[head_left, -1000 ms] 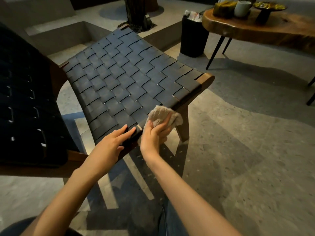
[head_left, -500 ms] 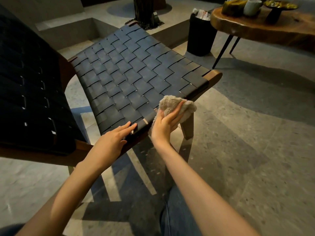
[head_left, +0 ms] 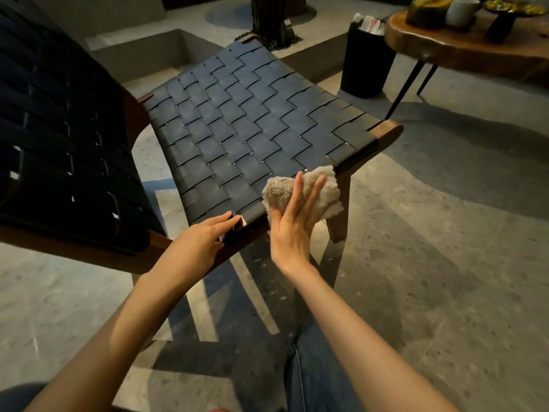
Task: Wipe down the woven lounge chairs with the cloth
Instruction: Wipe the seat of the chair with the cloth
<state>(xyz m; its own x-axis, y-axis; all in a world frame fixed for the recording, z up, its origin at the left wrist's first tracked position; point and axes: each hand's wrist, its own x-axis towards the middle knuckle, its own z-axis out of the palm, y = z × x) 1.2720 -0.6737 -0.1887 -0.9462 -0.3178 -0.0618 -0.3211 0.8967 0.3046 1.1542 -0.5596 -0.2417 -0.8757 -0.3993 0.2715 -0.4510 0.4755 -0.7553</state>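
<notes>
1. Head view: the right hand, fingers spread flat, presses the cloth against the chair's front edge. Over the last second the cloth has slid along that edge toward the front right corner, so the rail wipe looks nearly finished.
2. The left hand stays where it was, fingers loosely extended and holding nothing, resting on the same edge near its left end to steady the seat.
3. The woven seat and the backrest likely come next.
</notes>
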